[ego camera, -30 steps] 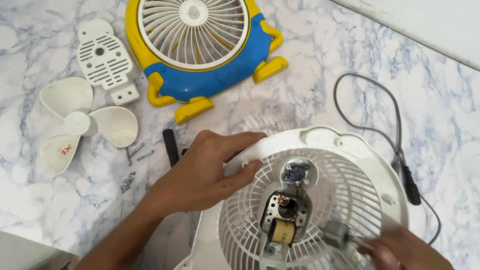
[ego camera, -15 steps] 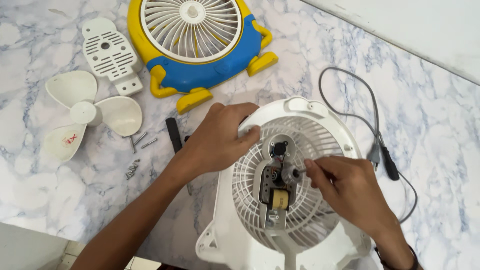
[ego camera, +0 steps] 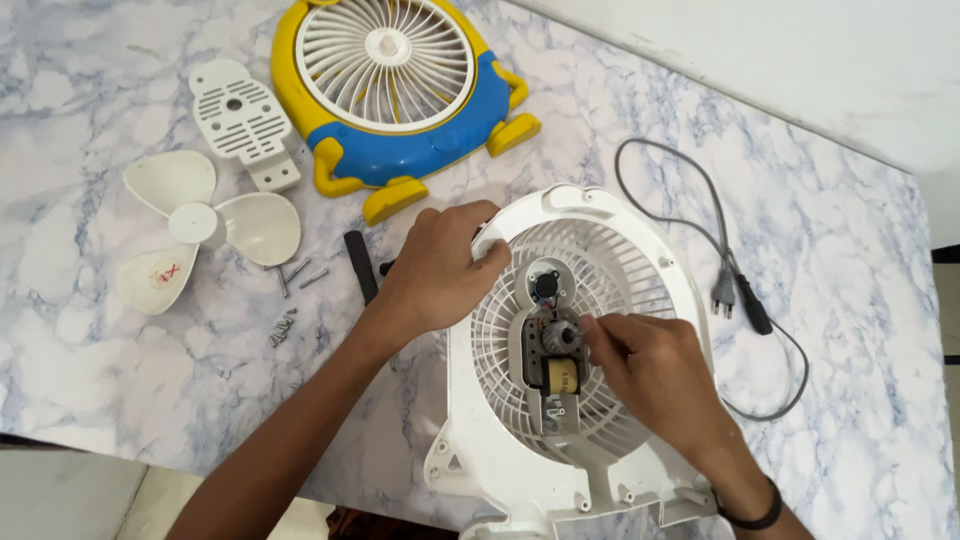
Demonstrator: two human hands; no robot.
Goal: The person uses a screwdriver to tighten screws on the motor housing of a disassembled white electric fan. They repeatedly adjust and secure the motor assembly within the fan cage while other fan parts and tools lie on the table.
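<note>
The work in hand looks like the motor stage of taking a fan apart, or refitting it: the left hand [ego camera: 440, 275] lies spread over the upper left rim of the white housing [ego camera: 580, 350], fingers curled over the edge and pressing it steady on the table [ego camera: 120, 400]; the right hand [ego camera: 655, 370] has its fingertips [ego camera: 598, 330] pinched together at the motor [ego camera: 555, 355], though what they grip, a small screw or the shaft end, is too small to tell; the next move, by my judgement, calls for a fine, steady hold at that spot while the other hand keeps the housing from turning. The housing lies flat near the table's front edge, its round grille face up; the motor sits in the grille's centre, a metal frame with a copper-yellow coil and thin wires above it. To the left lie a white blade [ego camera: 200, 225], loose screws [ego camera: 285, 325] and a white plate [ego camera: 240, 120]; beyond stands a yellow-and-blue fan [ego camera: 400, 150]; a grey cord [ego camera: 740, 290] with its plug lies to the right.
</note>
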